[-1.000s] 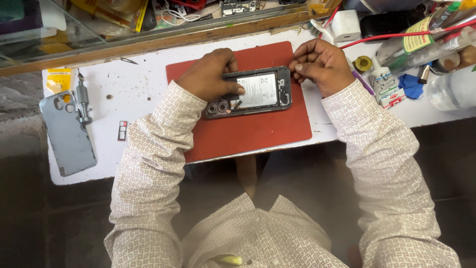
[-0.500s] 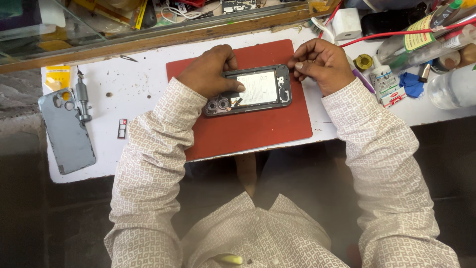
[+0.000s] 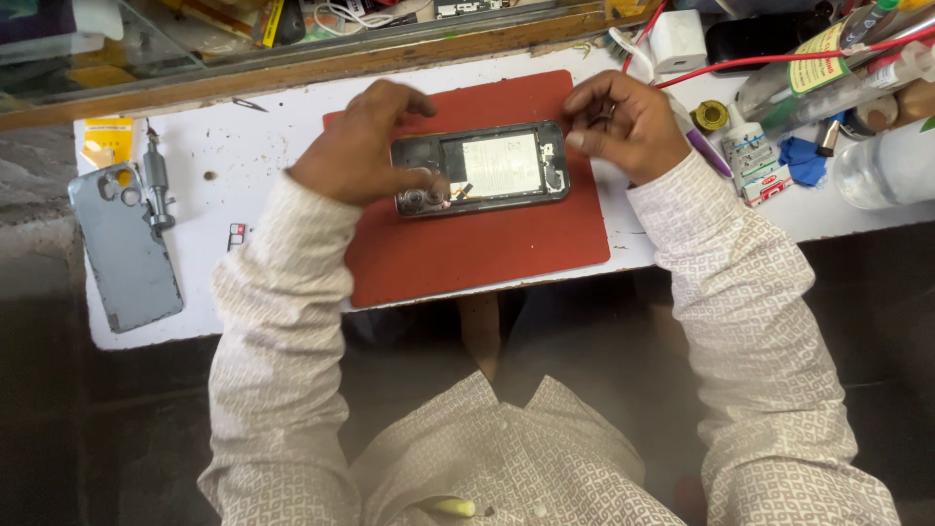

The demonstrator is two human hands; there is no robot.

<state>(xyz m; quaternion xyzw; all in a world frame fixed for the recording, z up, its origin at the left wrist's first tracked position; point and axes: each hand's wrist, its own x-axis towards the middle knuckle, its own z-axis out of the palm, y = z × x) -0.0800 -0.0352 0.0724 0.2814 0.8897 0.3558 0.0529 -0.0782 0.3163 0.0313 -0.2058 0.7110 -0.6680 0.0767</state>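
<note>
Since the opened phone (image 3: pixel 482 169) lies lengthwise across mid-frame, my left hand (image 3: pixel 365 146) pins its left end; right hand (image 3: pixel 623 122) pinches something tiny, maybe a screw.

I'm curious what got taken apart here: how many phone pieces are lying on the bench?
2: the opened phone on the red mat, held between both hands, and a grey back cover lying at the bench's left end. Small parts may be hidden in the clutter.

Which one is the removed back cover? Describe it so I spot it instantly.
Start at the white table and go to its left end, away from the red mat. The back cover lies flat there beside a small metal tool: a grey-blue slab with round camera cutouts.
</note>
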